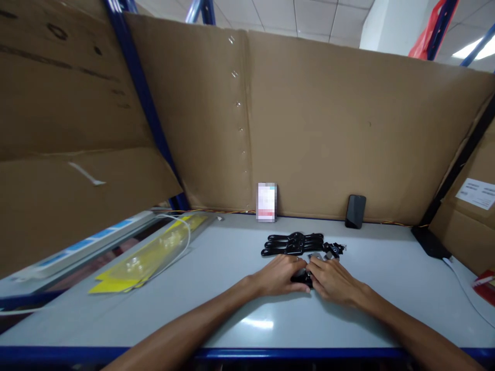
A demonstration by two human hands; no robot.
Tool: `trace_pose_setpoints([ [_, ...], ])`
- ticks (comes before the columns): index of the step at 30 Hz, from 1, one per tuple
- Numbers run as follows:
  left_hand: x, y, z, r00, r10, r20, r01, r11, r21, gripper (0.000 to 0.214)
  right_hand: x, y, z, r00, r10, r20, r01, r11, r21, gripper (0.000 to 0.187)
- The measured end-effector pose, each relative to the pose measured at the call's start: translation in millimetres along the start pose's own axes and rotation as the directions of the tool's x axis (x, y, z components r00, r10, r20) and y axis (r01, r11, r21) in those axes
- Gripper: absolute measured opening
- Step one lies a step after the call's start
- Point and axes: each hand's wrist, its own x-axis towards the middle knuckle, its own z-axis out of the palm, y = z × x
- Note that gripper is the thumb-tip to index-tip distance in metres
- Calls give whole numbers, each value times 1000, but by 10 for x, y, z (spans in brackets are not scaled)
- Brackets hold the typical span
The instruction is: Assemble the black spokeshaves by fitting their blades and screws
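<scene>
Cardboard walls (pixel 348 129) on three sides, blue metal posts (pixel 145 90) at the back left, tiled ceiling (pixel 270 13) above. Work surface: a pale grey table (pixel 232 309) with a blue front edge, glare spot near me. Both forearms reach in from the near side, hands meeting right of centre. My left hand (pixel 284 275) is curled about a small black piece (pixel 304 279), thumb along its near side. My right hand (pixel 332 281) is bent over the same piece from the other side, fingertips close to those of the left; both grasp it, and they cover most of it, so its shape I cannot tell. Position of the piece: between my hands, low over the table. Just beyond my left hand, a row of black handled tools (pixel 294 243), lying side by side crosswise. Beside their right end, past my right hand, a cluster of small black parts (pixel 334 250). Farther back against the cardboard: a lit screen (pixel 266 202), blurred, and a dark phone (pixel 355 211) to its right, both propped upright. Left side: white power strip (pixel 93 242), clear plastic bags with yellow sheets (pixel 149 255), white cable (pixel 189 234) looped over them. Far right: flat black box (pixel 430 243), white cord (pixel 462 288) trailing from it.
</scene>
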Motion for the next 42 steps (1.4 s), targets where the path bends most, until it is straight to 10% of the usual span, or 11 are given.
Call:
trace_pose_setpoints([
  [9, 7, 22, -24, 999, 26, 25, -25, 999, -24, 63, -43, -74, -47, 991, -108, -82, 116, 988, 100, 15],
  [23, -12, 87, -72, 999, 10, 50, -11, 1000, 17, 58, 10, -64, -99, 991, 125, -50, -124, 992, 10, 21],
  [42, 6, 126, -125, 992, -33, 120, 25, 997, 71, 45, -34, -32, -294, 1000, -8, 16, 7, 998, 63, 24],
])
